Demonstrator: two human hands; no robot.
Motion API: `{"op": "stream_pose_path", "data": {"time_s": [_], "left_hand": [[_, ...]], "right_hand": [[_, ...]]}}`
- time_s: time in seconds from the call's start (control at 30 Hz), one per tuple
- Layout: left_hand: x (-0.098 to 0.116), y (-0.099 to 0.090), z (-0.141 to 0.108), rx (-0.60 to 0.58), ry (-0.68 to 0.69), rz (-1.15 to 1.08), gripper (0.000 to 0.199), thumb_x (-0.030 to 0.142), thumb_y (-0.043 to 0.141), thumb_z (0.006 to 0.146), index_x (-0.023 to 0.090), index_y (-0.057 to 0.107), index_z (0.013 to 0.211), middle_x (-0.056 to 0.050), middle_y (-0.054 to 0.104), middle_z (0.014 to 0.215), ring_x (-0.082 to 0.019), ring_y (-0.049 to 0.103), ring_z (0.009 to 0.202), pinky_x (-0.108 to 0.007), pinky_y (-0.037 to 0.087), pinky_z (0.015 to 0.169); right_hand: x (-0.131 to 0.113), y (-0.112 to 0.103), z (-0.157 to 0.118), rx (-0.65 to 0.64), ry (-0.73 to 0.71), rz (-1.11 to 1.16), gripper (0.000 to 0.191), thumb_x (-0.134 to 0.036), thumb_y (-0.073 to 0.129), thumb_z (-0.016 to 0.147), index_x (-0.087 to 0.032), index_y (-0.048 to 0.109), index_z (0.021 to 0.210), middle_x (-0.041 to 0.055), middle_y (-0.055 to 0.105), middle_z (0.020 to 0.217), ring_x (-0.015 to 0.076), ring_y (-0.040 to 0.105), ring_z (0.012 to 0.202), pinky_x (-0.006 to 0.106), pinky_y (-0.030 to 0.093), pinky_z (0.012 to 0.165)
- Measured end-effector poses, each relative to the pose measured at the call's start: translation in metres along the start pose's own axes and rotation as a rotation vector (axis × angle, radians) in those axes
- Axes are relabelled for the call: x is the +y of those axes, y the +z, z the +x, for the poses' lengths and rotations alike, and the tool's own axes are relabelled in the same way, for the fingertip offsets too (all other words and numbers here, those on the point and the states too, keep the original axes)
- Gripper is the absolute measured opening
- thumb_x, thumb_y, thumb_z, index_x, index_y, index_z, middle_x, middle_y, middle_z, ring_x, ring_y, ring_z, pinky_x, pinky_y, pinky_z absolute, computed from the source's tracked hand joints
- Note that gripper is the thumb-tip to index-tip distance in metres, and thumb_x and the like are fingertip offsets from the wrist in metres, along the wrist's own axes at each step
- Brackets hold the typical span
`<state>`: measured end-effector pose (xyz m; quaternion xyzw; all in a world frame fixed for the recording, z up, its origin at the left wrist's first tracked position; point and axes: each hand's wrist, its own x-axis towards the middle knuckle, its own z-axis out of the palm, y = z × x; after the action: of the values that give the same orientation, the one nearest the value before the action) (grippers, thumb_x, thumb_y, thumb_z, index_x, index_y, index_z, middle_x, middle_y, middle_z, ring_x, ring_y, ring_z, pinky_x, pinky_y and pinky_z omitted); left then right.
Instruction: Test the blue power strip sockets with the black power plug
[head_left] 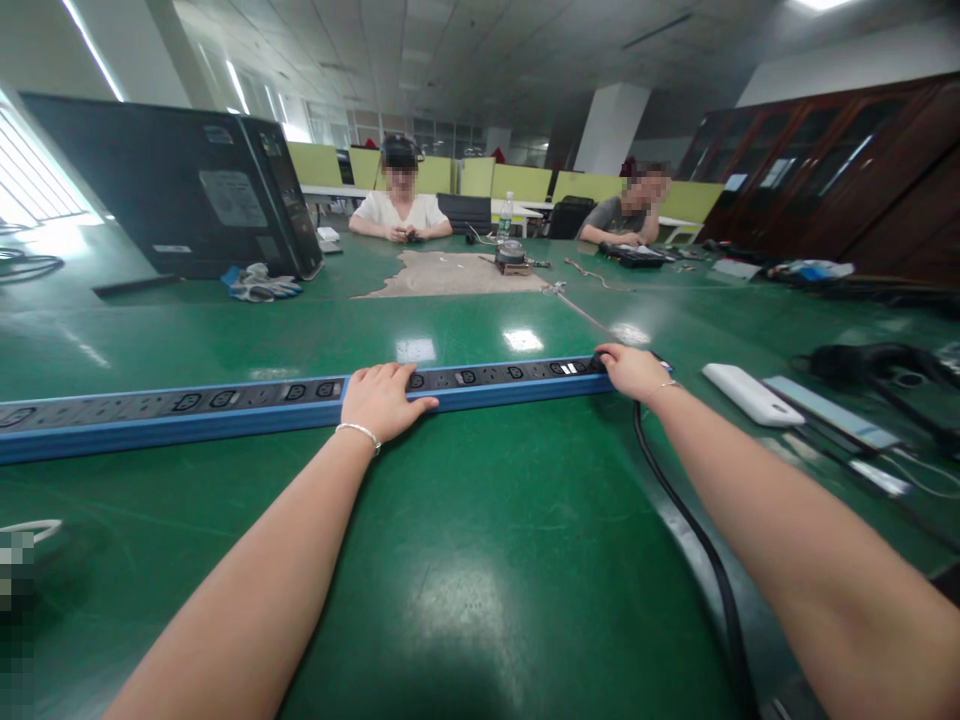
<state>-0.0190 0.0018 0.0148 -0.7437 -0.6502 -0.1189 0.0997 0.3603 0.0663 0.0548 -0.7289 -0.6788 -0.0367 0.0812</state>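
Note:
A long blue power strip (480, 396) with a black face and several sockets lies across the green table. My left hand (381, 402) rests over its middle, fingers bent across the top and thumb stretched to the right along the near side. Near the strip's right end, my right hand (634, 374) is closed on a small black plug (598, 362), partly hidden by the fingers. A thick black cable (694, 525) comes out below that hand and runs down toward the table's near edge. How cable and plug join is hidden.
A black computer tower (187, 190) stands at the back left, with gloves (262, 284) before it. A white power bank (752, 394) and a phone (832, 412) lie right. Across the table sit two people (401, 212); a bottle (506, 215) stands between them.

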Motion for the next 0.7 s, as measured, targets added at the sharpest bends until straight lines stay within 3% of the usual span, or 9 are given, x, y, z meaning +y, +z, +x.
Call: {"op": "stream_pose_path", "data": {"time_s": [0.13, 0.17, 0.23, 0.33, 0.5, 0.7], "left_hand": [[0.000, 0.000, 0.000, 0.006, 0.008, -0.001, 0.070, 0.070, 0.037, 0.076, 0.021, 0.049, 0.125, -0.009, 0.058, 0.123, -0.026, 0.050, 0.115, -0.038, 0.033, 0.095], [0.000, 0.000, 0.000, 0.006, 0.005, -0.003, 0.070, 0.070, 0.037, 0.076, 0.022, 0.049, 0.125, -0.009, 0.058, 0.123, -0.026, 0.050, 0.115, -0.038, 0.033, 0.095], [0.000, 0.000, 0.001, 0.005, -0.001, -0.004, 0.070, 0.070, 0.037, 0.076, 0.022, 0.050, 0.125, -0.009, 0.058, 0.124, -0.027, 0.050, 0.115, -0.038, 0.033, 0.095], [0.000, 0.000, 0.000, 0.000, -0.003, 0.004, 0.070, 0.070, 0.037, 0.076, 0.021, 0.050, 0.125, -0.010, 0.058, 0.123, -0.027, 0.050, 0.115, -0.038, 0.032, 0.096], [-0.001, 0.002, 0.000, 0.015, 0.014, 0.007, 0.070, 0.069, 0.037, 0.077, 0.020, 0.049, 0.126, -0.009, 0.058, 0.124, -0.026, 0.049, 0.115, -0.038, 0.033, 0.095], [-0.001, 0.002, 0.001, 0.013, 0.013, -0.003, 0.072, 0.070, 0.037, 0.076, 0.020, 0.050, 0.126, -0.011, 0.058, 0.123, -0.027, 0.050, 0.114, -0.039, 0.032, 0.095]], "right_hand": [[-0.010, -0.031, 0.002, 0.207, 0.046, 0.128, 0.042, -0.031, 0.033, 0.087, -0.022, 0.059, 0.119, 0.0081, 0.065, 0.113, 0.0245, 0.060, 0.099, 0.033, 0.045, 0.083], [-0.015, -0.037, 0.002, 0.222, 0.025, 0.167, 0.041, -0.031, 0.034, 0.087, -0.022, 0.060, 0.118, 0.0071, 0.065, 0.112, 0.0235, 0.061, 0.098, 0.031, 0.046, 0.082], [-0.028, -0.044, 0.000, 0.124, -0.040, 0.247, 0.039, -0.030, 0.036, 0.086, -0.021, 0.063, 0.113, 0.0053, 0.068, 0.102, 0.0205, 0.062, 0.089, 0.028, 0.047, 0.078], [-0.052, -0.036, -0.007, -0.025, -0.153, 0.294, 0.038, -0.030, 0.039, 0.085, -0.022, 0.064, 0.112, 0.0026, 0.070, 0.093, 0.0173, 0.063, 0.084, 0.024, 0.047, 0.076], [-0.077, -0.009, -0.017, -0.030, -0.210, 0.208, 0.038, -0.030, 0.038, 0.085, -0.021, 0.063, 0.113, 0.0047, 0.066, 0.110, 0.0196, 0.059, 0.101, 0.027, 0.043, 0.087], [-0.083, -0.004, -0.015, -0.045, -0.207, 0.130, 0.040, -0.032, 0.036, 0.086, -0.023, 0.062, 0.115, 0.0064, 0.065, 0.113, 0.0218, 0.059, 0.103, 0.030, 0.043, 0.088]]}}
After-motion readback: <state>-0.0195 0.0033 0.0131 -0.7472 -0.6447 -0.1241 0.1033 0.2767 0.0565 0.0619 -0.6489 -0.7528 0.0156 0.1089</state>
